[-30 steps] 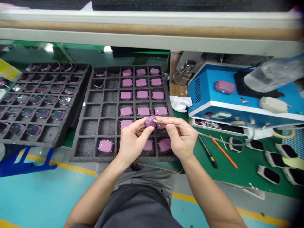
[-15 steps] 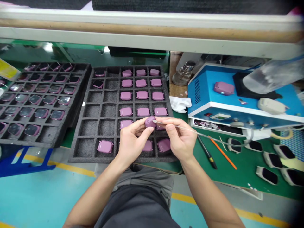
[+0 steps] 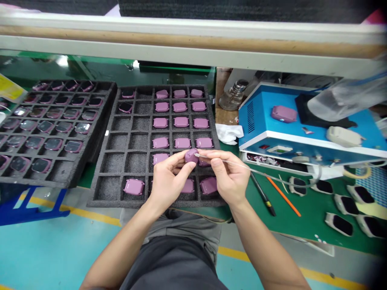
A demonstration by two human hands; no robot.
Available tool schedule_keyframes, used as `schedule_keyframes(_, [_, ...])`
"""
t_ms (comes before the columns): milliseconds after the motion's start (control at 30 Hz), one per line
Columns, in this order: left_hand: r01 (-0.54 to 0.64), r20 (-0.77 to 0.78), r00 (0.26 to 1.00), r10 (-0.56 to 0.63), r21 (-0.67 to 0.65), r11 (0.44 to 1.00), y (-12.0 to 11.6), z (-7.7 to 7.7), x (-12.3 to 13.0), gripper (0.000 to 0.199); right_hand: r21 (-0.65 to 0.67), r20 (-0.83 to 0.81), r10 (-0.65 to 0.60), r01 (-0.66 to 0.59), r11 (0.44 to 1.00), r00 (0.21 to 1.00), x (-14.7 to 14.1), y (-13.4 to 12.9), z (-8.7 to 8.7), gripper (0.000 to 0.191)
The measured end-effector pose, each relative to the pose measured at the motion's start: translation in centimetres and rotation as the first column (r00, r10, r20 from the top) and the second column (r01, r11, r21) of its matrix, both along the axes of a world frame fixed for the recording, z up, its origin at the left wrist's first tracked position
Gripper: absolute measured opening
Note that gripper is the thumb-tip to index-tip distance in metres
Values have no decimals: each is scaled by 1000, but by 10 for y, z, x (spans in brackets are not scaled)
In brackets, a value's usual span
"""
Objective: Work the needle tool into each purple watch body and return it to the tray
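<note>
Left hand (image 3: 169, 176): your thumb and fingers pinch the purple case (image 3: 191, 156).
Purple case: above the near half of the foam tray (image 3: 117, 162) before you, right of centre.
Facing: one rounded edge turned up toward you; long axis foreshortened, direction unclear.
Right hand (image 3: 231, 173): you grip the thin tube (image 3: 237, 164), its tip at the case's right side.

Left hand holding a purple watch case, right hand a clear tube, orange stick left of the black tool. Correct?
No: the head view shows the orange stick right of the black tool. Left hand on purple watch case, right hand on clear tube: correct.
</note>
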State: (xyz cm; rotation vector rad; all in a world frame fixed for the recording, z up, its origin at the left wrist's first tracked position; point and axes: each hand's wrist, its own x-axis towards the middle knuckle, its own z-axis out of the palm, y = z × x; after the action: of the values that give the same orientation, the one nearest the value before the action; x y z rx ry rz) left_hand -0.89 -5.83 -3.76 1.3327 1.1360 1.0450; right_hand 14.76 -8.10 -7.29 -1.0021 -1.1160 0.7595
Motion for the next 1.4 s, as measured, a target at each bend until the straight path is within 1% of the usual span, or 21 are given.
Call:
schedule_keyframes(133, [5,-19,1000,-4,9,1000,0,1,0,35,-3,1,-6,6,1000,1000,0,1,1,14])
schedule_keyframes(300, [-7,-69,998,10,39,999,0,-1,-1,36,13,-33,18,-18,1000,999,-1,1,2,12])
schedule_keyframes(467, [-5,-106,994,11,57,998,-1,-1,-1,35,-9,-36,-8,8,1000,999,-2,0,1,15])
schedule_keyframes(633, [-28,-99,994,35,70,997,-2,-2,-1,34,-9,-39,6,-6,1000,999,-2,-2,-1,16])
schedule_keyframes(767, [-17,-77,997,21,55,998,-7,-3,-1,34,-40,-21,-23,22,999,999,-3,-7,-1,14])
schedule_keyframes(1000, [-30,-123,992,33,28,999,-12,1,-3,36,-56,-60,-24,21,998,998,-4,-11,-4,11])
schedule_keyframes(1200, [3,-107,994,5,76,997,-8,2,-4,33,-20,-50,-15,14,1000,999,-5,-5,-5,12])
schedule_keyframes(1300, [-27,-121,992,37,87,996,-4,2,-4,32,14,-66,21,-20,1000,998,-6,0,-1,13])
schedule_keyframes(1400, [-53,-144,988,62,70,996,2,1,-5,36,23,-98,54,-52,998,994,-6,7,3,16])
